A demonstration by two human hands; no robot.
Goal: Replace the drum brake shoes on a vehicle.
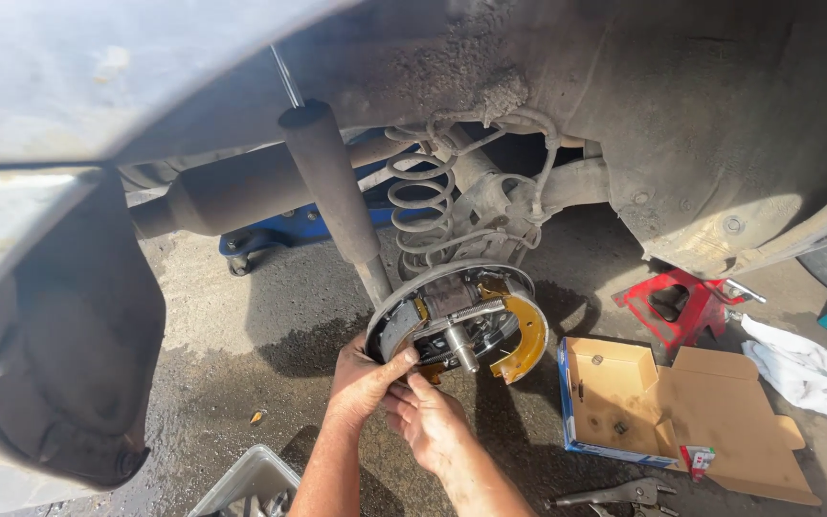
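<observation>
Drum is off; the brake assembly sits bare on the backing plate under the wheel arch, axle stub poking out at centre. Both shoes look mounted: the yellow-edged shoe on the far side, the grey shoe on my side. An upper return spring runs across the top. By my reckoning the lower end is what's left, plus the drum going back on; I can't make out the bottom hardware behind my fingers.

My left hand is closed over the lower edge of the grey shoe, thumb pressing its face. My right hand is just beneath, fingertips pinched at the bottom of the assembly; whether it holds a small part I cannot tell.

Around: shock absorber and coil spring crowd above. On the ground, an open cardboard box, red jack stand, white rag, locking pliers, and a grey tray.
</observation>
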